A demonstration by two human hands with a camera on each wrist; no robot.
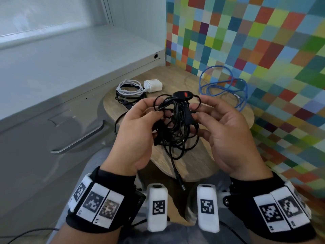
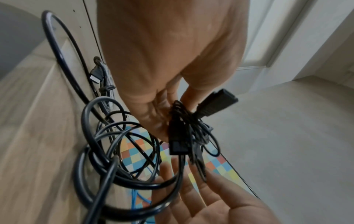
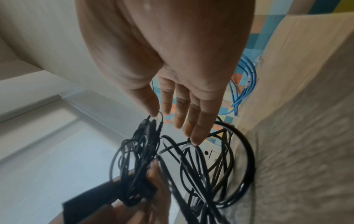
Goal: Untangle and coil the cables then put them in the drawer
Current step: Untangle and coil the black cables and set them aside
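Closest to us are the marker-covered wrist bands (image 1: 95,202), and just past them a barrel-type connector (image 1: 179,180) dangles free at the end of a black lead, hanging below the bundle. We hold the black cable tangle (image 1: 175,124) in the air above the small wooden table (image 1: 197,162), between both hands. Our left hand (image 1: 137,131) pinches a few strands near the top of the knot, thumb and fingertips curled onto the cord; the left wrist view shows a blocky plug (image 2: 216,104) and another connector bunched against those fingers. Our right hand (image 1: 225,131) is spread, fingers nearly straight, its tips only touching loops on the other side without closing round anything.

The tangle looks light and limp: thin, smooth cord that will slide through a loose pinch and sag wherever it is not supported. The stiff parts are the plugs and the oval inline piece with a red mark (image 1: 182,94) on top. We judge a free end the best place to take hold, the hanging connector most of all, feeding it back through the loops and not tugging at the mass, which would tighten the knot.

Farther back on the table lie a coiled white cable (image 1: 130,88) with its white charger (image 1: 153,85), and a loose blue cable (image 1: 223,85). The drawer (image 1: 52,138) of the grey cabinet at left is closed.
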